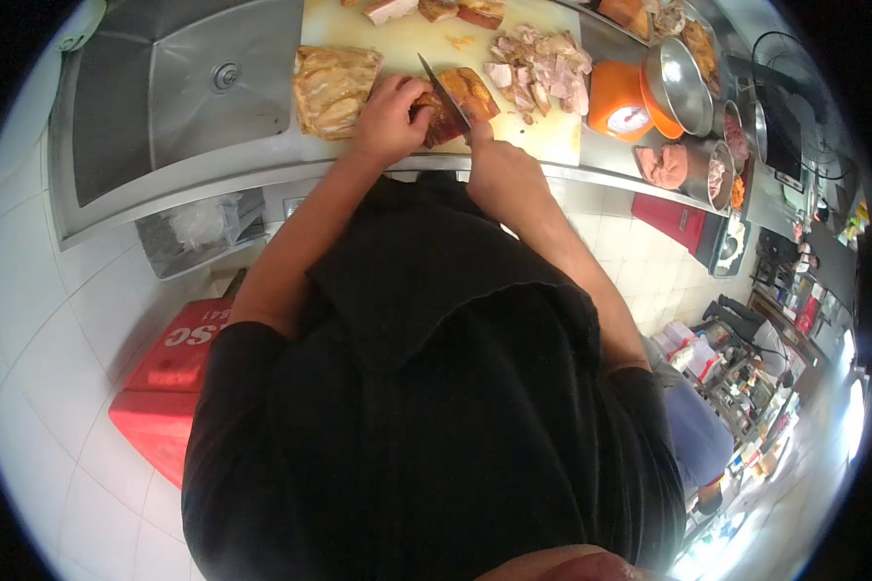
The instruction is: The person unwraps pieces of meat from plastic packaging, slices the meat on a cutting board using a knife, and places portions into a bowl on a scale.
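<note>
– Looks like what, the browned meat piece [475,91]?

– Looks glossy and golden-orange on top, with dark reddish-brown toward the near edge. Lies on the pale yellow cutting board [407,44], on the steel counter [596,155], between the larger slab [337,92] and the sliced meat [545,73].

– And the slab?

– Looks tan and wrinkled, with a shine. Lies at the left end of the board.

– In what numbers, all told?

– One browned piece, one slab, one knife [443,90], one heap of sliced meat in pink and pale bits, too jumbled to count. Also three chunks [390,10] at the far edge, partly cut off from view. To the right, one orange scale [620,102] with one steel bowl [678,85].

– Now the left hand [394,121]. Spread or pressed together?

– Partly open, with bent fingers and a gap between thumb and forefinger. Rests on the left part of the browned piece, near the blade.

– And the right hand [502,174]?

– Closed firmly around the knife's handle. Holds the blade slantwise across the browned piece, with the tip pointing away and to the left.
</note>
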Available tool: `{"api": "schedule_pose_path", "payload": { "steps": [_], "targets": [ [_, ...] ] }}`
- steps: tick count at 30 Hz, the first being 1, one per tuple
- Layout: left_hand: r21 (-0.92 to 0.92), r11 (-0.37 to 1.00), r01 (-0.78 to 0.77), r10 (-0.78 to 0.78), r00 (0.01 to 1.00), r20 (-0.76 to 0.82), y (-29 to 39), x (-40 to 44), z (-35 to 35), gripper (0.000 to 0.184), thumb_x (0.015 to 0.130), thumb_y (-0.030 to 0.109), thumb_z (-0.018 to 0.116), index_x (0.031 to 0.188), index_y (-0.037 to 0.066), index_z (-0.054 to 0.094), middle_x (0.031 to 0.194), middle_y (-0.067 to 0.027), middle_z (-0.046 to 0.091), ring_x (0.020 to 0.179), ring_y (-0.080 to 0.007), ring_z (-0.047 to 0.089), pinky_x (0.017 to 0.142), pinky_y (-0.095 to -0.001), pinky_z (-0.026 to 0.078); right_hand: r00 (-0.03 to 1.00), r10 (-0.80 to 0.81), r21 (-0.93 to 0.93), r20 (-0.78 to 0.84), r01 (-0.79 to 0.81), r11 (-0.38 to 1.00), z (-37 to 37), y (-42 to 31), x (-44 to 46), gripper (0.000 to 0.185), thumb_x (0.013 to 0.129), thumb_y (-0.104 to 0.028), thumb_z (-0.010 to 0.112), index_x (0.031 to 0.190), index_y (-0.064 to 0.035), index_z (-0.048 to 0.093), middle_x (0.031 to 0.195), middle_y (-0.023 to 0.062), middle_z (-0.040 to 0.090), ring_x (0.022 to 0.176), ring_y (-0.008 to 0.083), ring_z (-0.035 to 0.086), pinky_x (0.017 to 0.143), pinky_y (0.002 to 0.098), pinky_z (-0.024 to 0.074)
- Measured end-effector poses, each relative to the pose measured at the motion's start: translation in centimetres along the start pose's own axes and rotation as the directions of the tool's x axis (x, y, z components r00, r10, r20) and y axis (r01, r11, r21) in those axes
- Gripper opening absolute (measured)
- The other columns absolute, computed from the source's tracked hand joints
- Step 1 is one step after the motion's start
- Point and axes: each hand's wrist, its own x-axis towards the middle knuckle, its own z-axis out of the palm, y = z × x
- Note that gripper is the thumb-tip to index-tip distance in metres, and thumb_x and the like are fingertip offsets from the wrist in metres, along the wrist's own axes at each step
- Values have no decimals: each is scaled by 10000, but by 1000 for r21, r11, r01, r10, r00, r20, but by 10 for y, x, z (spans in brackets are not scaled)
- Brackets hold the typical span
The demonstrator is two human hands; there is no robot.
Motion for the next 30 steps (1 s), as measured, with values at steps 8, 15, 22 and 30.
{"api": "schedule_pose_path", "payload": {
  "steps": [8, 15, 22, 30],
  "targets": [
    [-28, 999, 22, -22, 1000, 1, 1, 3, -2, 319, 832, 126, 704, 1148, 106, 670, 1157, -153, 630, 1090, -387, 621, 933, -471, 525, 993, 50, -9, 105, -49, 999, -27, -14, 16, 270, 895, -54, 520, 1136, 66, 521, 1008, 305, 711, 986, 449, 709, 872, 531, 553],
    [-57, 998, -22, 18, 997, -76, -4, 2, 3, 296, 821, 97, 709, 1114, 93, 665, 1081, -149, 637, 1003, -390, 637, 848, -477, 542, 993, 38, -17, 109, -36, 999, -32, -26, 43, 286, 857, -34, 533, 1125, 66, 548, 1031, 308, 699, 1033, 443, 689, 895, 526, 531],
    [-104, 994, 46, -52, 997, -61, -9, 2, 11, 299, 817, 84, 703, 1114, 102, 667, 1086, -154, 639, 1002, -391, 640, 846, -483, 539, 995, 27, -44, 100, -23, 999, -19, -25, 63, 372, 926, -225, 621, 1158, 64, 594, 1084, 279, 720, 1048, 411, 708, 905, 484, 559],
    [-51, 999, 14, -16, 999, -43, 1, -1, 2, 319, 815, 46, 709, 1124, 93, 646, 1100, -165, 626, 1037, -394, 634, 883, -461, 534, 998, 36, -50, 48, -34, 998, 0, -20, 56, 367, 933, -187, 613, 1188, 67, 540, 1117, 293, 705, 1089, 405, 697, 909, 494, 554]
  ]
}}
